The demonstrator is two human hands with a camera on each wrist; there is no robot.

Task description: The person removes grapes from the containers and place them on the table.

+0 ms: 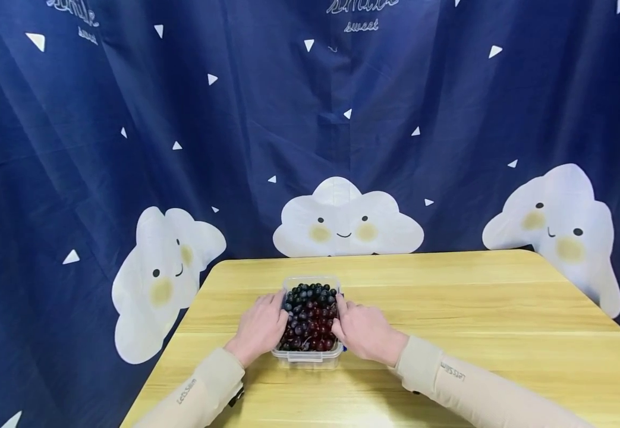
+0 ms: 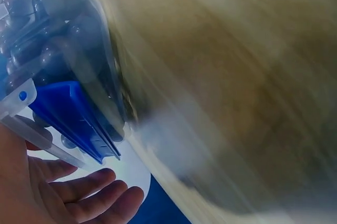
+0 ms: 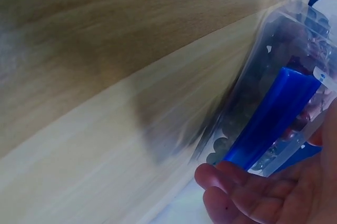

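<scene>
Sitting btwn LH [image 1: 258, 328] & RH [image 1: 367, 333]: grape tub [image 1: 305, 358].

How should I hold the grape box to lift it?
Probably by the long left and right sides of the box, under the rim, coming from both sides together. It stands upright, filled with grapes, and its rim juts out like a ledge.

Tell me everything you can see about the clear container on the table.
The container looks like clear, rectangular plastic with rounded corners. Blue clips run along both long sides. It sits upright on the table, filled with red to nearly black grapes. The left hand and right hand hold its opposite sides. I can't tell whether its top is covered.
</scene>
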